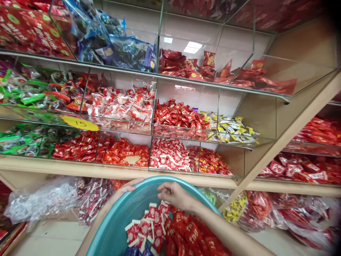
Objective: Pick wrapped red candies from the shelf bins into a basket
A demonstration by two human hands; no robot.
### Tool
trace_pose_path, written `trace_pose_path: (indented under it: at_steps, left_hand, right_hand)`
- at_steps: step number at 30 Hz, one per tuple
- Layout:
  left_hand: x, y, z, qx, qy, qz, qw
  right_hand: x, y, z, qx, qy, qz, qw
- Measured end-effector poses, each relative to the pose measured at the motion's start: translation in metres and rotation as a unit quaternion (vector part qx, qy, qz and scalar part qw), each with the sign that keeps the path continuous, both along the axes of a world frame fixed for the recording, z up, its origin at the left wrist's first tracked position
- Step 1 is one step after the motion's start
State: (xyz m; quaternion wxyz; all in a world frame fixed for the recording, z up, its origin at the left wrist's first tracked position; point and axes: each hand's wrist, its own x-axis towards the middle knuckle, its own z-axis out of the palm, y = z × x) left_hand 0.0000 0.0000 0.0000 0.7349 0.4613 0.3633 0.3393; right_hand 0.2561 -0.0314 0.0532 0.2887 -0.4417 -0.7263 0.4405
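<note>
A round teal plastic basket [106, 223] is in front of me below the shelves. My left hand [128, 187] grips its far left rim. Inside the basket, red-and-white wrapped candies [146, 227] lie beside larger red candy packets [194, 231], with a few blue wrappers [137, 251] at the bottom of the view. My right hand [174, 195] is over the basket, its fingers curled inward just above the red-and-white candies. Whatever is in those fingers, if anything, is hidden.
Glass-fronted shelves rise ahead, with compartments of red-and-white candies [170, 154], red candies [181, 115], yellow-and-white candies [230, 126] and blue packs [119, 48]. A yellow tag [80, 123] reads 15. Clear plastic bags [45, 195] sit under the shelf's wooden edge [66, 170].
</note>
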Motion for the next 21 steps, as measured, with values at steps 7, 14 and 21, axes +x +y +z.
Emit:
trace_pose_path:
  at_steps: [7,14,21]
  left_hand:
    - [0.001,-0.002,0.0,-0.016,-0.038,0.025,0.999]
    - [-0.001,0.008,-0.007,-0.016,-0.04,0.005,0.999]
    - [0.006,0.008,-0.004,-0.043,-0.065,0.026,0.997]
  right_hand:
    - [0.007,0.047,0.053,0.18,-0.074,-0.174,0.965]
    - [-0.004,0.073,0.052,0.156,-0.239,-0.269,0.92]
    - [-0.007,0.087,0.032,0.125,-0.161,-0.264,0.943]
